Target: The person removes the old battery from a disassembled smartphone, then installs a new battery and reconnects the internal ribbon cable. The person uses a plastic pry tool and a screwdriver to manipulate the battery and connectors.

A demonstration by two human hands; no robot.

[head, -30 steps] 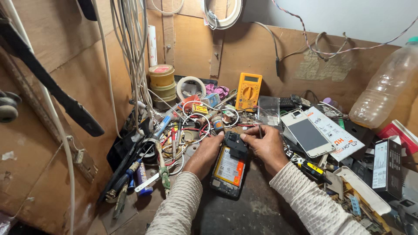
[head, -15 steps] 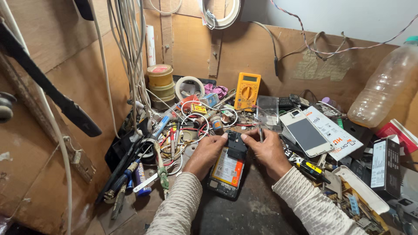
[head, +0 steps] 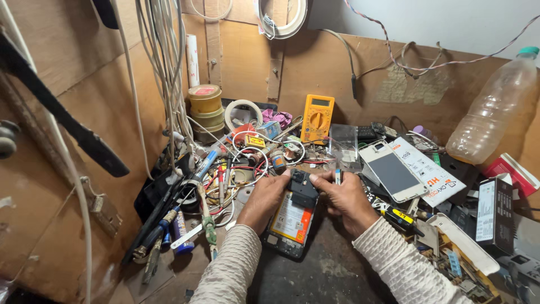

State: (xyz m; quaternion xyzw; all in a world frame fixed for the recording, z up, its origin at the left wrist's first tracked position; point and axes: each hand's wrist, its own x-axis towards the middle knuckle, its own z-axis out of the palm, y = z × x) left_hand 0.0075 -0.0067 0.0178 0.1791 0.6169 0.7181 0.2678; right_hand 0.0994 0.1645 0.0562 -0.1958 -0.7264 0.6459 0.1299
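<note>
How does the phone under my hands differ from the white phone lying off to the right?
The opened phone lies back off, its orange battery exposed; the white phone lies screen up and closed. Left hand and right hand grip the opened phone; the white phone lies untouched. Both lie flat amid workbench clutter.

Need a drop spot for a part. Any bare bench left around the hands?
Only the dark bench strip nearest the camera, between the two cream knit sleeves below the opened phone with orange battery. Left is crowded with wires and tools; right with a white phone and boxes.
</note>
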